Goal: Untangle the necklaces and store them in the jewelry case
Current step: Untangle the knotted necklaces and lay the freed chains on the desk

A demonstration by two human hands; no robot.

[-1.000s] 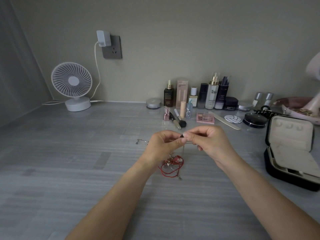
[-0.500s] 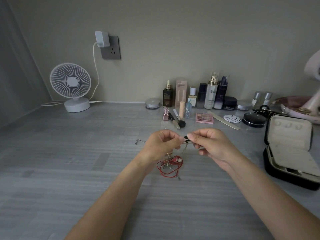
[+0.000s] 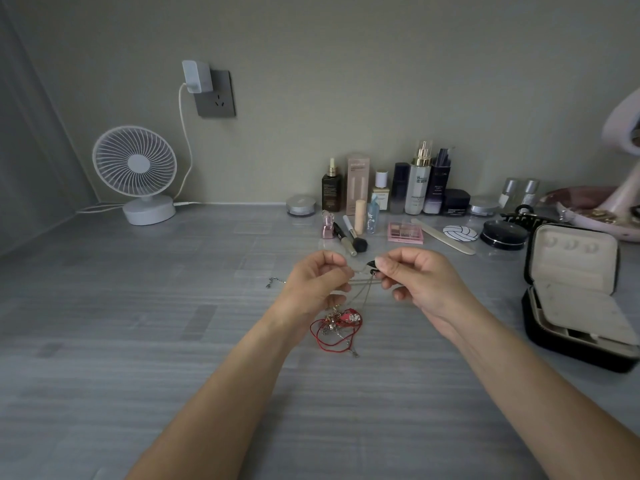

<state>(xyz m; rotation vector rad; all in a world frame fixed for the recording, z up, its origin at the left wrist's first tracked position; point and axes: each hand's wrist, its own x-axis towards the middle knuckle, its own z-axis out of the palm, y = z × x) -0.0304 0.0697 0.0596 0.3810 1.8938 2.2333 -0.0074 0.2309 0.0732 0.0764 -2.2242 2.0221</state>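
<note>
Both hands raised above the middle of the grey bench [image 3: 138, 341], close together but not touching. Left hand [image 3: 313, 284] with fingers [image 3: 334, 263] curled and pinched on a thin silver chain [image 3: 362, 280]; right hand [image 3: 420, 284], at 3 o'clock of the left, with thumb and forefinger nipped on a small dark pendant [image 3: 372, 264] on that same chain, the other fingers folded loosely beneath. Fine strands stretched between the two pinches and dropping down at 6 o'clock to the tangle of necklaces [image 3: 337, 327] lying on the bench: a red cord looped around, a red charm with a pale face, gold and silver bits knotted in the middle; which strand belongs to which necklace cannot be told. A loose chain end [image 3: 275, 282] resting on the bench at 9 o'clock of the left hand, just beside it. Jewelry case [image 3: 575, 299] at 3 o'clock of the hands, well apart, black outside and pale inside, lid standing open and upright, trays showing no necklace. At 12 o'clock, along the wall, a row of cosmetic bottles [image 3: 420, 188], with a makeup brush [image 3: 355, 239], a pink eyeshadow palette [image 3: 405, 233] and a nail file [image 3: 443, 236] lying in front. At 10 o'clock, far off, a white desk fan [image 3: 136, 174], its cable running up to a charger [image 3: 195, 76] in the wall socket.
</note>
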